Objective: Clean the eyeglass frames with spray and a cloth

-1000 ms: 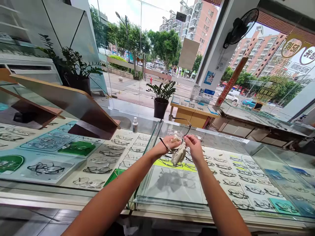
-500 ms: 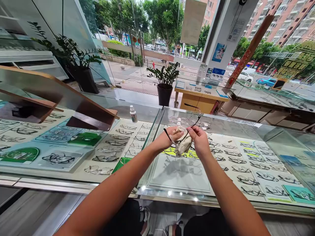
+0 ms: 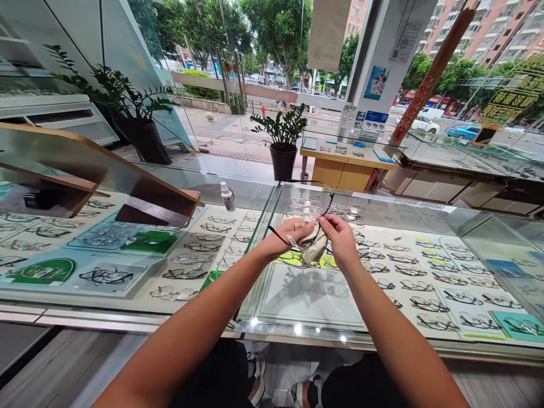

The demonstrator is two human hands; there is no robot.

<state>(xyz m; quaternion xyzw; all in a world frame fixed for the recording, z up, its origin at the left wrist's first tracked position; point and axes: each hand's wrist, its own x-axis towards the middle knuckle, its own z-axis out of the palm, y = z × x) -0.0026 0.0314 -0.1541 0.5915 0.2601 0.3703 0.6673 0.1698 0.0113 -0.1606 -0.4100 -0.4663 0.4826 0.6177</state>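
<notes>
- Glasses [image 3: 329, 204] above the glass counter [image 3: 310, 306], between the fingers of both hands.
- Left hand [image 3: 285, 239]: fingers grasping a beige cloth [image 3: 314, 250] against the glasses.
- Right hand [image 3: 341, 239]: thumb and fingertips pinching the glasses' frame.

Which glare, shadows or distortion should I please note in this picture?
Head view: bright glints along the glass counter's front edge; head view: grey shadows on the pale panel below the cloth; head view: the left plant pot leans, probably from wide-angle distortion.
</notes>
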